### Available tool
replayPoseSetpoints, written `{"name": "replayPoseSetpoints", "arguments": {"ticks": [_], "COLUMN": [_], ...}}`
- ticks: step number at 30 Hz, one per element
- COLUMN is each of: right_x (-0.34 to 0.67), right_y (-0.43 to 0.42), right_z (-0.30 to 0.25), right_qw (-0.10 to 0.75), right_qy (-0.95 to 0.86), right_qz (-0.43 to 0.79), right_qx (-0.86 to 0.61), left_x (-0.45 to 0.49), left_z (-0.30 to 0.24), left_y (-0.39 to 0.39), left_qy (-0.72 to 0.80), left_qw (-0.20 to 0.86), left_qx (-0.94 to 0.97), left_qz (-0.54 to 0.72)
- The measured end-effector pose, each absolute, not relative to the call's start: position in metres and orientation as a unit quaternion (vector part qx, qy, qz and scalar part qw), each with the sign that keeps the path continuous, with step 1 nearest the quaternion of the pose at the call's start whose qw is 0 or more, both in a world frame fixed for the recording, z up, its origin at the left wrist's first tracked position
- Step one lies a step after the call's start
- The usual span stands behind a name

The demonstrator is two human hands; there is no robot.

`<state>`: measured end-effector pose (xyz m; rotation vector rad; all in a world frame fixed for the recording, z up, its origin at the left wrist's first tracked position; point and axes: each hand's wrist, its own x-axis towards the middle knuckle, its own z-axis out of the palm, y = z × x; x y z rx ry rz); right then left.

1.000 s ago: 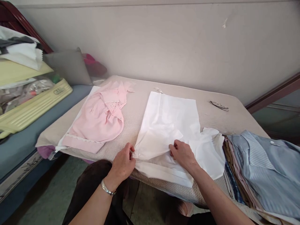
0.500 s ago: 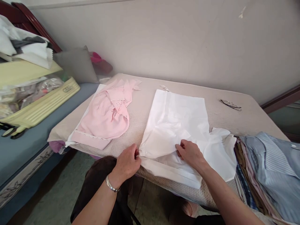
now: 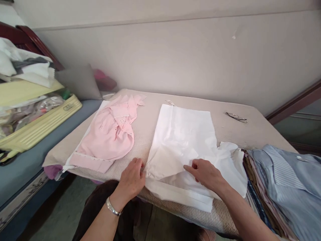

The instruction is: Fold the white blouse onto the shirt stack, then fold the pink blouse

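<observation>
Head view: white cloth lies mid-bench, pink cloth at 9 o'clock. Left hand curls at its near-left edge, grip hidden; right hand rests open, flat on it.

Clearance on the padded table
Open lane between pink garment and white garment. Far edge free bar the glasses. Shirt stack blocks the right; wall behind.
</observation>
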<state>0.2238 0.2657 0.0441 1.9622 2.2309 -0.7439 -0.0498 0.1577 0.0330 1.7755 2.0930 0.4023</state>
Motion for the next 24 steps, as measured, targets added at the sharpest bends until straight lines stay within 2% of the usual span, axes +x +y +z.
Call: {"name": "replayPoseSetpoints", "arguments": {"ticks": [3, 6, 8, 12, 18, 24], "right_x": [0.218, 0.206, 0.2, 0.203, 0.211, 0.219], "right_y": [0.262, 0.258, 0.259, 0.267, 0.267, 0.274], "right_z": [0.046, 0.026, 0.005, -0.02, -0.008, 0.006], "right_qw": [-0.059, -0.134, -0.121, -0.06, -0.058, -0.074], "right_qy": [0.741, 0.831, 0.878, 0.877, 0.871, 0.873], "right_qz": [-0.057, 0.007, -0.001, -0.07, -0.106, -0.112], "right_qx": [0.666, 0.539, 0.463, 0.472, 0.477, 0.468], "left_x": [-0.03, -0.006, -0.002, -0.012, -0.005, 0.009], "left_z": [0.035, 0.017, -0.003, -0.032, -0.038, -0.027], "left_y": [0.203, 0.257, 0.285, 0.306, 0.295, 0.291], "left_qy": [0.696, 0.632, 0.633, 0.639, 0.623, 0.605], "left_qw": [0.11, 0.08, 0.07, 0.012, -0.051, -0.002], "left_qx": [0.678, 0.743, 0.755, 0.763, 0.768, 0.784], "left_qz": [0.211, 0.208, 0.157, 0.099, 0.136, 0.138]}}
